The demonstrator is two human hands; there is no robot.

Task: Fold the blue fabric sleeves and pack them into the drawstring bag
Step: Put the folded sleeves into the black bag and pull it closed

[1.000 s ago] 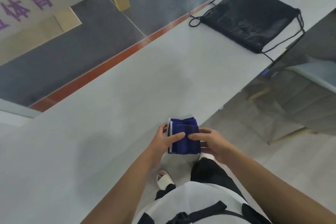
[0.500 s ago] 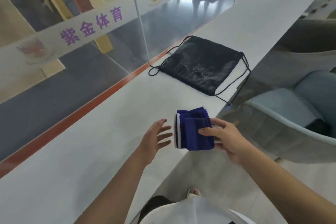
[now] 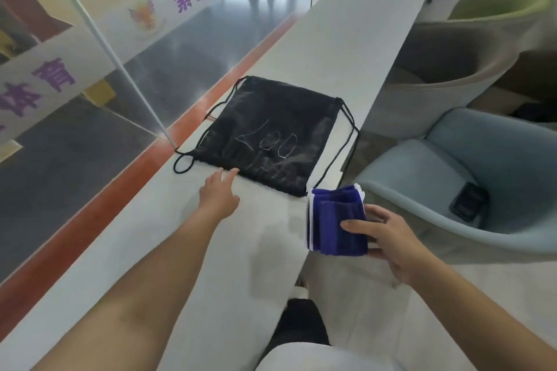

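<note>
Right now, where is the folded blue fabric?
In the head view, the folded blue fabric is right of centre, gripped by the right hand at the counter edge, beside the near corner of the black drawstring bag.

The drawstring bag (image 3: pixel 277 129) is black and lies flat on the pale bench (image 3: pixel 331 48) at the centre of the frame, turned a little askew. Its near edge looks puckered. Thin black cords run down both sides, one ending in a loop off the near left corner. A white scrawl marks its upper face (what it spells I cannot tell).

The blue fabric sleeves (image 3: pixel 337 220) are folded into one compact, roughly square stack, deep blue with white edges showing along the left side and at the far right corner. The stack sits lower right of centre, off the bench's right edge, pinched in the right hand (image 3: pixel 388 238) with the thumb on top and the fingers beneath.
</note>
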